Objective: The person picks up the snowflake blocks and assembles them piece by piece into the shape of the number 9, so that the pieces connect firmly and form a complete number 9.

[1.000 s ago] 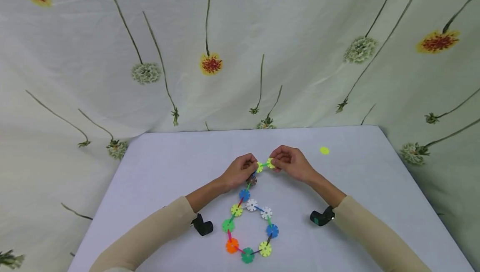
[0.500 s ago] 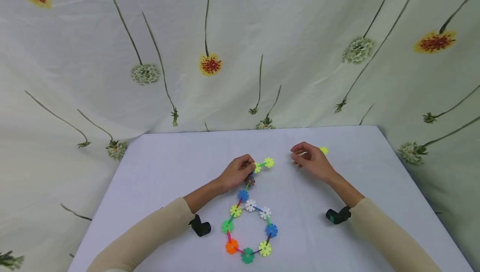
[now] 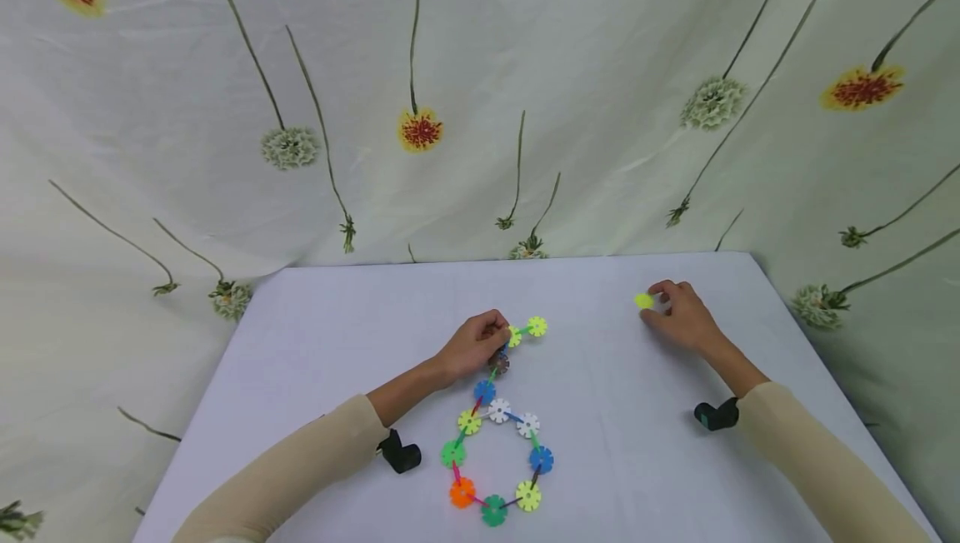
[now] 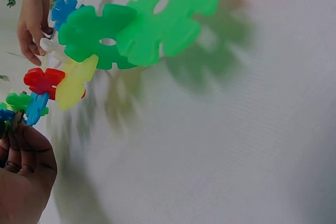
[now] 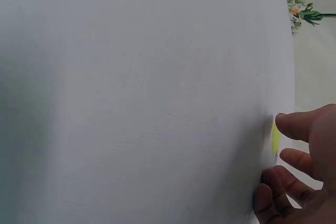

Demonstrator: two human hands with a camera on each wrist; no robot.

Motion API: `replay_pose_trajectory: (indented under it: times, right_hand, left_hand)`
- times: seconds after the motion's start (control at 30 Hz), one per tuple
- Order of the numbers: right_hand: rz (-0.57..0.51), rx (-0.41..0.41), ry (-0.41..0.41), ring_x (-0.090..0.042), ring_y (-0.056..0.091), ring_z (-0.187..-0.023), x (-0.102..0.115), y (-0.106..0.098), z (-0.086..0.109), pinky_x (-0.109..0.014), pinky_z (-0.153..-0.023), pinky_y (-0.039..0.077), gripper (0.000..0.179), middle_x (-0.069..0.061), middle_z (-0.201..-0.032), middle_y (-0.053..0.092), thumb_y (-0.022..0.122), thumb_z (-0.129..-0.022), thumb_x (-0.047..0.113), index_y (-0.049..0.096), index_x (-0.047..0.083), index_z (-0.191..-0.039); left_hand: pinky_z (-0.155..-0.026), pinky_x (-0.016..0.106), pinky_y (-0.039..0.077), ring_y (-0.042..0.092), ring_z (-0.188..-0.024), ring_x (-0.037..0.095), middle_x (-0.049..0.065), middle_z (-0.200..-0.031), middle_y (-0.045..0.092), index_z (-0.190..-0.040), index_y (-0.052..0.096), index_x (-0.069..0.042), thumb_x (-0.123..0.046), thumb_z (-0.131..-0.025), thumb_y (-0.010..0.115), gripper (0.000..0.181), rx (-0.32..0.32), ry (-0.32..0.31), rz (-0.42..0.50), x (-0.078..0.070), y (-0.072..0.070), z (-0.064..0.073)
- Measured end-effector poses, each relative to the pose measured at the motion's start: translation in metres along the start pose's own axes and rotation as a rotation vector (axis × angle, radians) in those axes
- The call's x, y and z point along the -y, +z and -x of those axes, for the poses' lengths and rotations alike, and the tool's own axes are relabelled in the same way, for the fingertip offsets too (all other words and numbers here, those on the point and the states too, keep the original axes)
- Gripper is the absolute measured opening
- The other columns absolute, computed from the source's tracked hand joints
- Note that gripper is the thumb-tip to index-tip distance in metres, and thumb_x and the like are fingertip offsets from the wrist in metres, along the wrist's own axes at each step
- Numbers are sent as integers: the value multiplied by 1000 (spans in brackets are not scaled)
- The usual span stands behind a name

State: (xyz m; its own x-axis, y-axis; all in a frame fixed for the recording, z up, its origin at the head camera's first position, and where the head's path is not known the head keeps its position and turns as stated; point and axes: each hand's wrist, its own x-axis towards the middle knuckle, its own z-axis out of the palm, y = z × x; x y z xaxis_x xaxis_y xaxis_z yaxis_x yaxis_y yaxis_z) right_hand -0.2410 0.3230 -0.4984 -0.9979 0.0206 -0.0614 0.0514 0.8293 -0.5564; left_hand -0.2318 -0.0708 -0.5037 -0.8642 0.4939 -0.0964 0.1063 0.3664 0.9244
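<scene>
A chain of interlocking plastic snowflake discs runs up the table, with a closed ring at its near end that includes an orange disc (image 3: 462, 492). My left hand (image 3: 469, 347) pinches the chain near its far end, by a brown disc (image 3: 500, 363). Past those fingertips, a yellow disc (image 3: 536, 326) ends the chain, joined by a green disc seen edge-on. In the left wrist view, green discs (image 4: 100, 35) loom large above the left hand (image 4: 23, 177). At the far right, my right hand (image 3: 681, 316) has its thumb and fingers spread beside a loose yellow disc (image 3: 643, 301).
A white cloth covers the table (image 3: 360, 301). Behind it hangs a flower-printed curtain (image 3: 480, 43). Black wrist cameras (image 3: 400, 451) sit below both forearms, the left one close to the ring of discs.
My right hand has let go of the chain's end disc and moved right to the loose yellow disc. The left hand has kept its hold on the chain.
</scene>
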Motion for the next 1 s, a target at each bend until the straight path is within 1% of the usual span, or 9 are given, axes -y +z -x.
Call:
replay_pose_trajectory:
  times: [0.07, 0.17, 0.27, 0.37, 0.53, 0.7, 0.87, 0.97, 1.0]
  right_hand:
    - [9, -9, -1, -41, 59, -113, -2, 2, -5, -55, -94, 51, 45, -26, -128, 54, 67, -104, 25, 57, -3, -137]
    - [-1, -21, -30, -41, 58, -112, -2, 4, -13, -55, -95, 50, 36, -27, -126, 55, 66, -104, 19, 59, -5, -129]
    - [-30, -19, -57, -41, 58, -112, 1, 7, -19, -54, -96, 50, 30, -27, -125, 55, 65, -102, 11, 57, -6, -125]
    - [-50, -19, -80, -41, 61, -111, 4, 9, -22, -52, -95, 51, 27, -28, -123, 59, 63, -100, 5, 54, -5, -123]
    - [-60, -45, -108, -38, 66, -103, 9, 13, -17, -49, -88, 53, 21, -27, -118, 68, 59, -103, 3, 53, 2, -123]
    - [-82, -80, -132, -36, 67, -102, 14, 16, -12, -47, -88, 53, 21, -25, -118, 69, 59, -104, 3, 56, 3, -125]
    - [-158, -96, -175, -35, 69, -103, 23, 24, -6, -46, -90, 54, 21, -23, -117, 69, 60, -104, 4, 59, 4, -125]
    - [-208, -97, -221, -35, 71, -106, 31, 30, -1, -43, -91, 56, 23, -21, -117, 70, 62, -104, 4, 60, 4, -127]
    - [-221, -96, -231, -34, 71, -106, 34, 32, 0, -41, -91, 56, 24, -20, -116, 71, 63, -104, 5, 61, 5, -128]
  left_hand:
    - [-71, 24, 48, 54, -76, 13, 2, -92, 61, -115, 63, -2, -21, -112, 54, 21, -2, -4, -6, 0, 0, 0]
    - [-71, 24, 48, 54, -75, 12, 1, -91, 61, -115, 63, -4, -21, -112, 54, 19, -6, -13, -8, 0, -1, 0]
    - [-71, 24, 48, 55, -75, 11, 0, -91, 61, -114, 64, -6, -21, -113, 54, 18, -10, -17, -13, 0, -2, 0]
    - [-70, 24, 49, 57, -75, 11, 1, -91, 62, -113, 63, -6, -20, -113, 54, 17, -11, -13, -9, -1, -3, -1]
    - [-71, 25, 50, 60, -74, 12, 2, -92, 62, -113, 62, -5, -19, -112, 54, 17, -17, -11, 2, -6, -5, -2]
    - [-73, 26, 50, 58, -76, 12, 4, -94, 62, -114, 62, -4, -20, -113, 54, 19, -12, -5, 0, -10, -6, -2]
    - [-73, 26, 49, 57, -77, 13, 5, -95, 62, -116, 63, -2, -22, -112, 55, 21, -13, -2, -4, -11, -5, -1]
    - [-72, 25, 48, 55, -76, 13, 3, -93, 61, -115, 63, -2, -22, -112, 55, 22, -15, -3, -10, -10, -4, 0]
    - [-71, 24, 48, 55, -76, 13, 3, -93, 61, -115, 63, -2, -22, -112, 55, 21, -16, -3, -13, -9, -4, 0]
